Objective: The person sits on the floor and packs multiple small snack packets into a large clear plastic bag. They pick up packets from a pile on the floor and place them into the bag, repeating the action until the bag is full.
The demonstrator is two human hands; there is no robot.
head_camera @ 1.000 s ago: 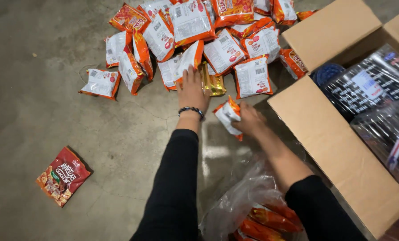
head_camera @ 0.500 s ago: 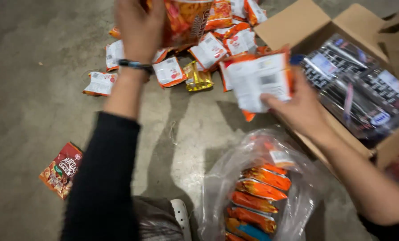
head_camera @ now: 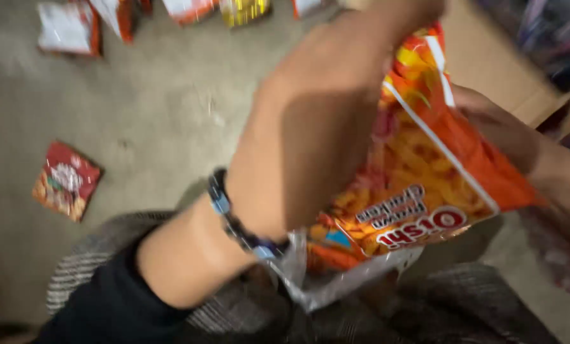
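Clearly, the orange snack packet (head_camera: pixel 425 185) was the thing in hand, held up close under the camera and directly above the clear plastic bag (head_camera: pixel 336 280), which lay open in the person's lap. The left hand (head_camera: pixel 317 127) gripped the packet's upper left side, fingers wrapped over it; the right hand (head_camera: pixel 498 127) held the far edge, fingers closed on it, though motion blur made the exact pinch hard to read. To do this step well, it seemed wise to steady the packet with both hands, line its narrow end up with the bag's mouth, and lower it flat against the orange packets (head_camera: pixel 329 258) already inside rather than dropping it. Up and left of the bag, a red snack packet (head_camera: pixel 65 181) lay alone on the concrete floor (head_camera: pixel 170 114), and beyond it, more packets (head_camera: pixel 68 28) sat at the top edge.
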